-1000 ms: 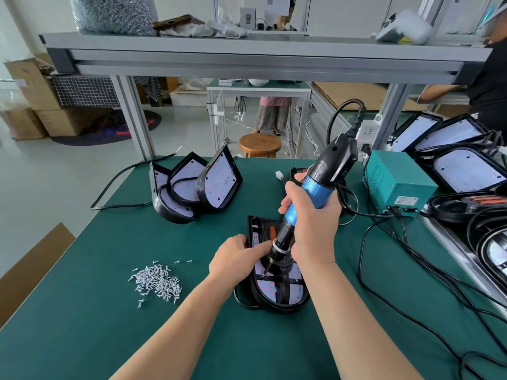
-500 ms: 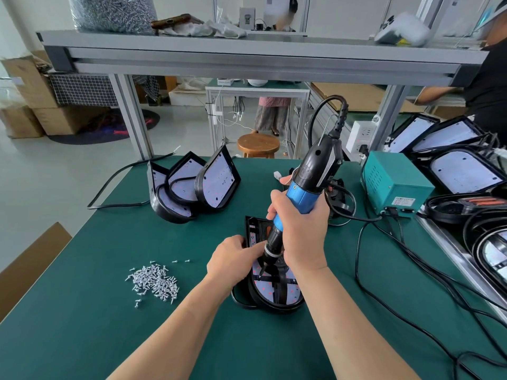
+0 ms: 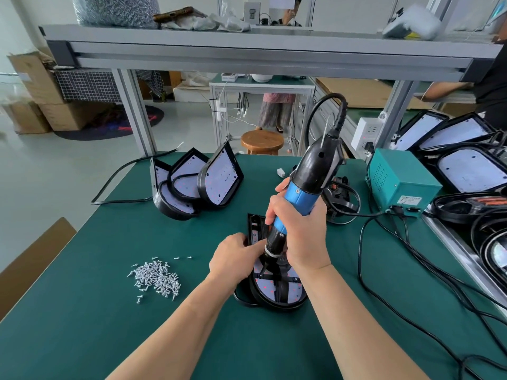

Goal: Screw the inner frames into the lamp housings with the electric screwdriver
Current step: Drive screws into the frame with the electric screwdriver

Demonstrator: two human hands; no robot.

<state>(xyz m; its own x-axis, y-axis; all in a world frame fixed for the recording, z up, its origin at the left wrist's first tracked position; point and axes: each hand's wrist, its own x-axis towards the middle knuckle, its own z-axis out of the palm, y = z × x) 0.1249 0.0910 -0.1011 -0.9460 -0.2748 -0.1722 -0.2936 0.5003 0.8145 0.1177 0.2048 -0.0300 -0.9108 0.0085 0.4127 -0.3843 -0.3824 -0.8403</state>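
Note:
A black lamp housing lies flat on the green table, a black inner frame across its white LED board. My right hand grips the blue and black electric screwdriver, which tilts left with its tip down inside the housing. My left hand rests on the housing's left edge, fingers curled by the bit; whether they pinch a screw is hidden. Loose silver screws lie in a heap to the left.
Three lamp housings lean together at the back left. A teal power box stands at the right with black cables trailing over the table. More housings fill the right side. A metal shelf beam runs overhead.
The screwdriver has shifted a little to the left and come down toward the housing. My left hand stays at the housing's left edge.

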